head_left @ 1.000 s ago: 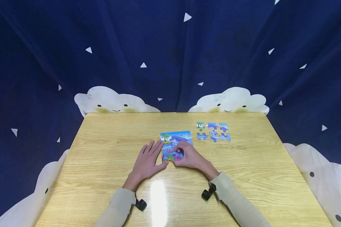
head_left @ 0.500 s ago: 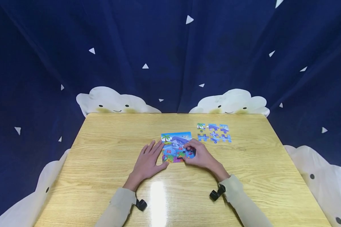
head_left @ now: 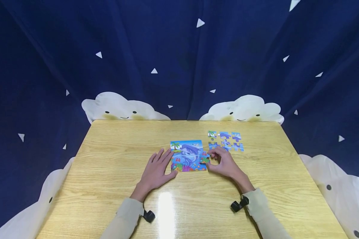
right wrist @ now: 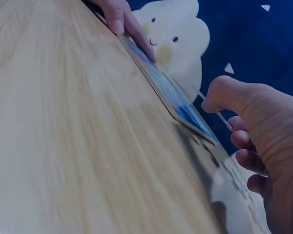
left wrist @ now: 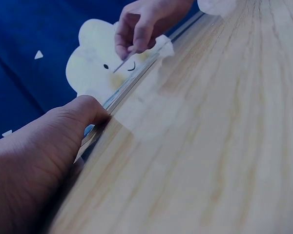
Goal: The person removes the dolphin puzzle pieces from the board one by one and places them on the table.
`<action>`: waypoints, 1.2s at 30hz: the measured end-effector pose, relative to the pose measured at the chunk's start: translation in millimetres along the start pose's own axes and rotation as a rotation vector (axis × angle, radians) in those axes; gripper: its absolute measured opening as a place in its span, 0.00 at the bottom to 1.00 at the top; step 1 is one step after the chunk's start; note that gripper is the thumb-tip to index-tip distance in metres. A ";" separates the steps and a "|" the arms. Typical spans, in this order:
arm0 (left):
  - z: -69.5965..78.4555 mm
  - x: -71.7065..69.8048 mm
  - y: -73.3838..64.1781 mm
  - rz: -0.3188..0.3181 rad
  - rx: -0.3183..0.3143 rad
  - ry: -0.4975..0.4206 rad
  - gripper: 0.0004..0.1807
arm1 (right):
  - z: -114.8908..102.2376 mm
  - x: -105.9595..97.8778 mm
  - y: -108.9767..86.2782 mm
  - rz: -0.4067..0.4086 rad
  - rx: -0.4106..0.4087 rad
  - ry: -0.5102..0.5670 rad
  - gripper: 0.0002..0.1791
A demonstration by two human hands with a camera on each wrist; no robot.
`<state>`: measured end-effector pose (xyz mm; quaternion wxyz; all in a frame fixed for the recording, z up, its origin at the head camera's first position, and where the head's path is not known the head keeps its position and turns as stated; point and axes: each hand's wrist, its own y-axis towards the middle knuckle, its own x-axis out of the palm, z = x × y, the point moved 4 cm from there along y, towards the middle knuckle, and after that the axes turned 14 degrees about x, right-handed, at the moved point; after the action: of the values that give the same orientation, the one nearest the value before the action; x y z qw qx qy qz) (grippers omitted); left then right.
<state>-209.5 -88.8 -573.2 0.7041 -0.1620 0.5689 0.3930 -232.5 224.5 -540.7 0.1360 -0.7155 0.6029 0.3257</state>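
Observation:
My left hand (head_left: pixel 157 169) lies with straight fingers along the left edge of a flat dolphin picture board (head_left: pixel 186 149), thumb at its lower left corner. Between thumb and fingers of my right hand (head_left: pixel 225 163) is a pinched jigsaw piece (head_left: pixel 204 159) with blue, red and green print, overlapping the board's right edge in the head view. Seen from the right wrist, this thin piece (right wrist: pixel 224 121) is raised above the board (right wrist: pixel 171 95), whose near corner lifts slightly over its shadow. The left wrist view shows my left thumb (left wrist: pixel 90 109) at the board's edge.
Several loose jigsaw pieces (head_left: pixel 225 135) with dolphin and sea print lie in two rows at the back right, the front row partly behind my right hand. The wooden table (head_left: pixel 122 139) ends at a dark blue curtain (head_left: pixel 173 49) with white clouds.
My right hand has lifted the jigsaw piece off the board's lower middle and carried it right to the board's right edge. The dolphin picture is more exposed. My left hand stays put.

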 end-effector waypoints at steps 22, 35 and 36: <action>-0.7 -2.0 0.9 0.003 -0.005 -0.007 0.48 | 32.4 -27.5 -8.0 -0.013 0.125 -0.083 0.16; 0.7 -1.1 1.0 -0.012 -0.012 -0.009 0.48 | 35.8 -27.9 -7.6 -0.058 0.162 -0.118 0.18; 0.8 -1.2 1.0 -0.010 -0.011 -0.007 0.48 | 35.7 -28.0 -7.8 -0.057 0.158 -0.116 0.18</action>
<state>-209.7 -88.1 -571.7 0.7072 -0.1672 0.5635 0.3929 -237.6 269.0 -551.5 0.2363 -0.6993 0.5971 0.3140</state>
